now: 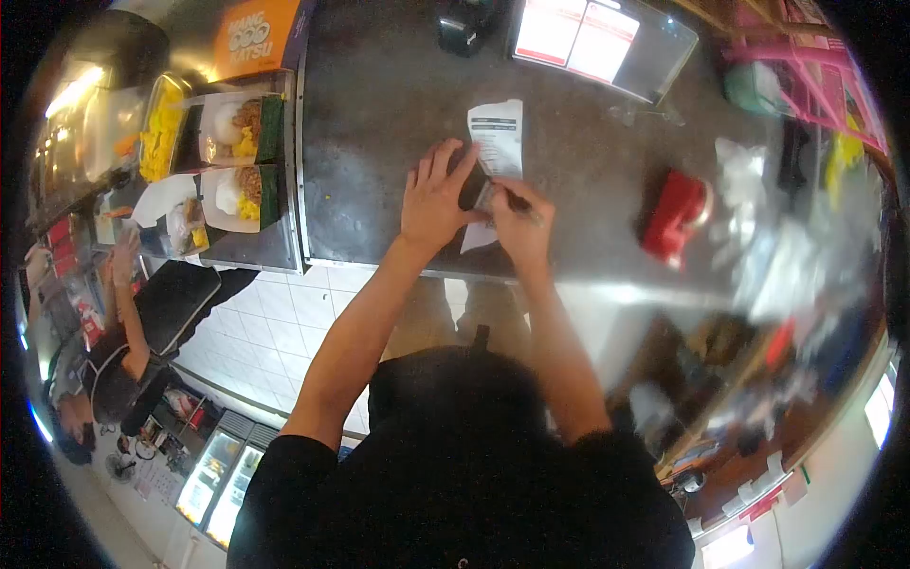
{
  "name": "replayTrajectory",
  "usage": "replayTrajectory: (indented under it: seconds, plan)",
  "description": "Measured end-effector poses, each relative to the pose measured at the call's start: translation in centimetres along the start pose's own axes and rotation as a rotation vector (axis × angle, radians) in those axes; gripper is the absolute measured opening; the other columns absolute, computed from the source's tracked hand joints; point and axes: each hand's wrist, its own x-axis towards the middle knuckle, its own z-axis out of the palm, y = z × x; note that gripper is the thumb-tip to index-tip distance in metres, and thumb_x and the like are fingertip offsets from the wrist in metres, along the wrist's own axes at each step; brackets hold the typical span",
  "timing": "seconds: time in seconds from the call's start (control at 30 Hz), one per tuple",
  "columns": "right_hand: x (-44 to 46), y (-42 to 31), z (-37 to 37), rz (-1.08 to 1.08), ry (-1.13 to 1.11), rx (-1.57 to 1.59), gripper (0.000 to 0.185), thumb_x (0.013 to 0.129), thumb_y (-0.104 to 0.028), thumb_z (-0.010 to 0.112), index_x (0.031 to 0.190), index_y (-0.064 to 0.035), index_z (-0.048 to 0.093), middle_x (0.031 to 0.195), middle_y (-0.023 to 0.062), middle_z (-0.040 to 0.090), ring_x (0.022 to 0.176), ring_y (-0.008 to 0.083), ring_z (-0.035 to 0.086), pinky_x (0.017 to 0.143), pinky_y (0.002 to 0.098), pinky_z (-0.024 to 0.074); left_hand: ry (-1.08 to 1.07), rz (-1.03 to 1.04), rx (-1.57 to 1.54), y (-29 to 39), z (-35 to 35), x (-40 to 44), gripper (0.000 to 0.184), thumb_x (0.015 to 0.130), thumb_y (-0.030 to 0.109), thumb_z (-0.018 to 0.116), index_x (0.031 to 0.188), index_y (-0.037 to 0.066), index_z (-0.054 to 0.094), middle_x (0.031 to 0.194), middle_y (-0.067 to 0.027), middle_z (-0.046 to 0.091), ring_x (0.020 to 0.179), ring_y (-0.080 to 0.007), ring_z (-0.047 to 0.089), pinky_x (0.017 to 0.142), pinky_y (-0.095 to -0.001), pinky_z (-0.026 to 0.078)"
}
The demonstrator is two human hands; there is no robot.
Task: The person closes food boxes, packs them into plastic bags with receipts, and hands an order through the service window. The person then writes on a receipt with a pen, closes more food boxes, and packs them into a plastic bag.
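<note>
A printed paper receipt (497, 156) lies lengthwise on the dark counter in front of me. My left hand (433, 204) is spread out flat, its fingertips at the left edge of the paper. My right hand (523, 230) is closed around a dark pen (518, 202), its tip hidden near the fingers. That hand rests over the lower part of the receipt, whose bottom end shows between my wrists.
Two open food boxes (232, 198) with rice stand on the left counter beside an orange box (254, 38). A red object (675, 218) and plastic bags (791, 261) are on the right. At far left, a co-worker's arm (128, 303) reaches over the counter.
</note>
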Motion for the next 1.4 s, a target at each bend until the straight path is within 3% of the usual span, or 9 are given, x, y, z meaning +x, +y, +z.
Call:
replayTrajectory:
  seconds: [0.1, 0.3, 0.63, 0.73, 0.83, 0.97, 1.1, 1.23, 1.4]
  plan:
    - [-0.6, 1.8, 1.1, -0.328, -0.010, -0.067, 0.016, 0.086, -0.001, 0.063, 0.099, 0.0026, 0.071, 0.086, 0.0086, 0.071, 0.077, 0.0101, 0.063, 0.068, 0.0249, 0.0500, -0.016, 0.011, 0.062, -0.3, 0.5, -0.2, 0.107, 0.052, 0.037, 0.088, 0.146, 0.022, 0.039, 0.142, -0.0055, 0.038, 0.131, -0.0299, 0.039, 0.099, -0.0467, 0.039]
    - [0.0, 1.5, 0.9, -0.253, 0.155, 0.110, 0.016, 0.086, -0.001, 0.063, 0.100, 0.0017, 0.072, 0.088, 0.0076, 0.071, 0.079, 0.0111, 0.063, 0.071, 0.0260, 0.0503, -0.109, -0.022, 0.144, 0.5, -0.2, -0.1, 0.119, 0.050, 0.045, 0.088, 0.151, 0.022, 0.029, 0.144, -0.0066, 0.035, 0.135, -0.0292, 0.035, 0.102, -0.0476, 0.039]
    - [-0.4, 3.7, -0.2, -0.265, -0.090, -0.141, 0.020, 0.087, -0.002, 0.061, 0.105, 0.0024, 0.070, 0.088, 0.0089, 0.070, 0.080, 0.0110, 0.062, 0.073, 0.0253, 0.0502, -0.033, 0.032, 0.212, 0.4, 0.5, -0.3, 0.124, 0.047, 0.048, 0.086, 0.153, 0.024, 0.026, 0.144, -0.0086, 0.037, 0.132, -0.0314, 0.040, 0.098, -0.0534, 0.041]
    - [-0.6, 2.9, -1.1, -0.055, 0.023, 0.063, 0.019, 0.088, -0.003, 0.063, 0.104, 0.0024, 0.070, 0.088, 0.0078, 0.070, 0.078, 0.0108, 0.062, 0.073, 0.0249, 0.0498, -0.153, -0.026, 0.185, 1.0, -0.2, 0.0, 0.126, 0.048, 0.047, 0.089, 0.152, 0.019, 0.025, 0.148, -0.0094, 0.032, 0.138, -0.0303, 0.031, 0.106, -0.0518, 0.032]
    - [-1.2, 4.0, -1.8, -0.291, -0.086, -0.097, 0.017, 0.089, -0.009, 0.064, 0.101, 0.0011, 0.071, 0.086, 0.0073, 0.069, 0.077, 0.0104, 0.061, 0.069, 0.0247, 0.0493, -0.160, -0.036, 0.184, 1.1, -0.2, -0.1, 0.124, 0.049, 0.047, 0.089, 0.152, 0.019, 0.026, 0.148, -0.0095, 0.031, 0.138, -0.0300, 0.031, 0.106, -0.0523, 0.033]
    - [1.8, 0.0, -6.1, 0.256, 0.073, -0.044, 0.021, 0.087, -0.019, 0.069, 0.091, 0.0015, 0.071, 0.072, 0.0081, 0.068, 0.063, 0.0123, 0.062, 0.057, 0.0281, 0.0483, -0.128, -0.017, 0.166, 0.5, -0.2, -0.3, 0.122, 0.051, 0.045, 0.088, 0.152, 0.018, 0.025, 0.147, -0.0103, 0.034, 0.138, -0.0313, 0.032, 0.107, -0.0504, 0.033]
    - [1.1, -1.5, -10.4, 0.259, 0.008, -0.226, 0.026, 0.088, -0.024, 0.069, 0.093, 0.0014, 0.070, 0.072, 0.0078, 0.067, 0.060, 0.0105, 0.060, 0.056, 0.0277, 0.0467, 0.163, -0.071, 0.013, -2.2, -2.2, -3.6, 0.084, 0.074, 0.038, 0.079, 0.144, 0.012, 0.041, 0.138, -0.0144, 0.045, 0.126, -0.0343, 0.043, 0.101, -0.0475, 0.038]
    - [-2.7, 0.3, -14.9, 0.053, 0.141, -0.331, 0.026, 0.089, -0.025, 0.067, 0.097, 0.0005, 0.069, 0.077, 0.0092, 0.069, 0.064, 0.0140, 0.063, 0.059, 0.0293, 0.0483, 0.662, -0.603, 0.375, -11.2, -3.4, -11.0, 0.053, 0.088, 0.025, 0.065, 0.133, 0.002, 0.051, 0.122, -0.0167, 0.050, 0.111, -0.0347, 0.049, 0.091, -0.0495, 0.041]
    - [-8.4, -0.5, -14.6, 0.016, 0.021, -0.581, 0.024, 0.091, -0.022, 0.062, 0.100, -0.0006, 0.069, 0.083, 0.0154, 0.070, 0.078, 0.0247, 0.068, 0.071, 0.0369, 0.0506, 0.485, -0.613, 0.491, -15.1, -4.0, -13.3, 0.054, 0.088, 0.020, 0.064, 0.137, 0.003, 0.048, 0.122, -0.0196, 0.050, 0.111, -0.0353, 0.049, 0.090, -0.0497, 0.041]
